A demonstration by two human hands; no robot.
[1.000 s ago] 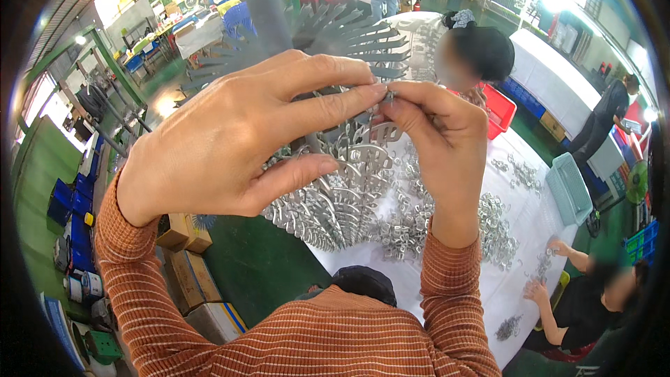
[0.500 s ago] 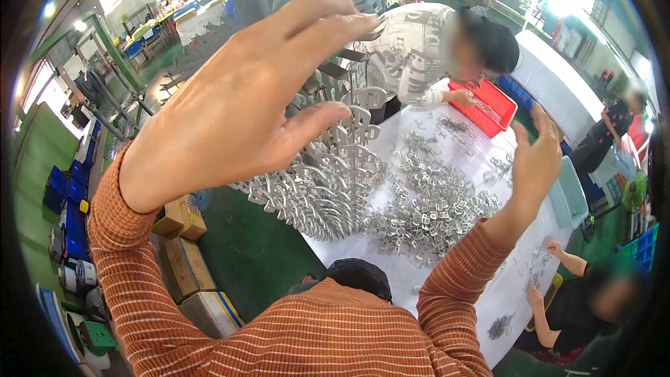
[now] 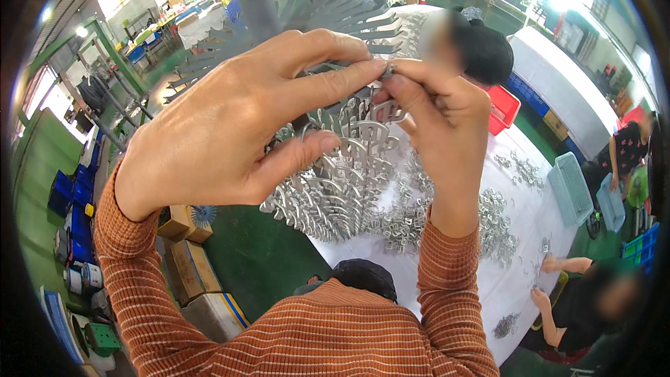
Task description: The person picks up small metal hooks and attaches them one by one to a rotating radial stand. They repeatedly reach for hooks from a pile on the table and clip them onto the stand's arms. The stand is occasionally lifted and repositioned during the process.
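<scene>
My left hand and my right hand are raised close to the camera, fingertips meeting on a small silver metal part. Both hands pinch it between thumb and forefinger. Just behind the hands hangs a rack of many curved silver metal pieces on prongs. A pile of loose silver metal parts lies on the white-covered table below.
A person with dark hair works across the table beside a red crate. Another person sits at lower right. Pale blue baskets stand at the table's right edge. Cardboard boxes lie on the green floor at left.
My right hand came back up from the pile on the table and joined my left hand. Both now pinch a small metal part at the rack.
</scene>
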